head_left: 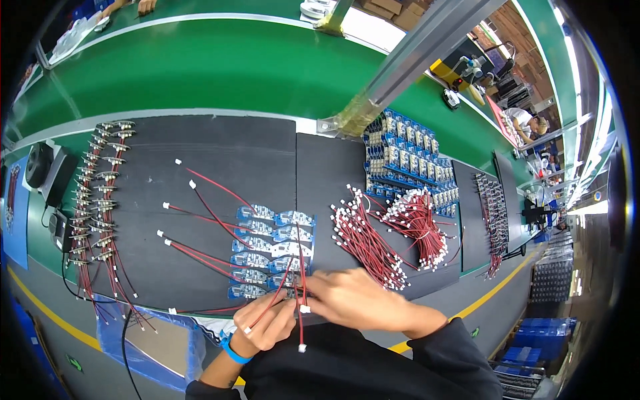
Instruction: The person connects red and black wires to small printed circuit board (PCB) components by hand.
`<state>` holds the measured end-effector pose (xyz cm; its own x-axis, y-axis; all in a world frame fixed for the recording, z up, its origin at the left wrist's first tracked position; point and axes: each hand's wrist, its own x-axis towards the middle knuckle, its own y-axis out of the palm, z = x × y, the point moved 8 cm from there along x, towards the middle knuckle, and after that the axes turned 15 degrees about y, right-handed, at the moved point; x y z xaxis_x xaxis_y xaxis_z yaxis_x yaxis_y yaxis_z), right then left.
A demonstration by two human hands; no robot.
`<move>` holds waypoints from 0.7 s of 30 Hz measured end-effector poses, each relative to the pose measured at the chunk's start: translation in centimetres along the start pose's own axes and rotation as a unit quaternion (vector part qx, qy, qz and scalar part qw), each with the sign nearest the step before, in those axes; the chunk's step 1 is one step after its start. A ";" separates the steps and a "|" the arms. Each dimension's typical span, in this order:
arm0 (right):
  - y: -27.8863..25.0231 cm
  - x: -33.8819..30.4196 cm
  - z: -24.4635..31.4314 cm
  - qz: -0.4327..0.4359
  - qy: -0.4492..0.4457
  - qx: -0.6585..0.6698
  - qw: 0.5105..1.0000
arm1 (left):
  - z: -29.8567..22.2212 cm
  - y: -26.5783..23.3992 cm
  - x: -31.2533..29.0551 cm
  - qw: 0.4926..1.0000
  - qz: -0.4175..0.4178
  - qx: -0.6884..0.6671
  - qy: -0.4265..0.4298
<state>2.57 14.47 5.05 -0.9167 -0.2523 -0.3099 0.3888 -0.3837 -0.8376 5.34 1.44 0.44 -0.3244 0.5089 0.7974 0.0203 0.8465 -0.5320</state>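
Observation:
A panel of blue circuit boards (252, 243) in two columns lies on a black mat in front of me. Thin red wire cables with white plug ends trail from it, mostly to the left. At the panel's lower right corner, my left hand (267, 323) has its fingertips pinched together, with a cable lying across its fingers. What sits in that pinch is hidden. From the right, my right hand (353, 300) closes its thumb and fingers on a red wire cable (301, 257) over the same corner. One plug end (302, 348) hangs below the hands.
Right of the panel lie two bundles of red cables (367, 243), with stacked blue circuit boards (407, 153) behind. Rows of wired parts (103, 193) line the mat's left side. A metal post (413, 67) rises beyond the mat by a green conveyor (213, 67). Another person (527, 123) sits far right.

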 end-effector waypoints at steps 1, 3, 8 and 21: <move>-0.9 -0.2 -0.7 0.014 0.016 0.044 0.999 | 0.1 0.0 -0.1 1.000 0.002 0.002 -0.007; -3.6 -1.0 -3.1 -0.042 0.021 0.147 0.988 | 0.0 -0.1 -0.1 1.000 -0.006 -0.012 0.005; -5.6 -1.7 -11.8 -0.270 0.218 0.070 0.935 | 0.1 0.1 0.5 1.000 -0.018 -0.020 0.017; -4.7 -1.2 -11.8 -0.307 0.199 0.093 0.926 | -0.5 -0.7 -1.0 0.998 -0.038 -0.038 0.032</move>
<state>0.78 27.05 4.03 -0.9172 0.3975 0.0258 -0.2409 -0.5020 -0.8307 6.15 0.45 0.16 -0.2658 0.4493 0.8529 0.0695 0.8914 -0.4479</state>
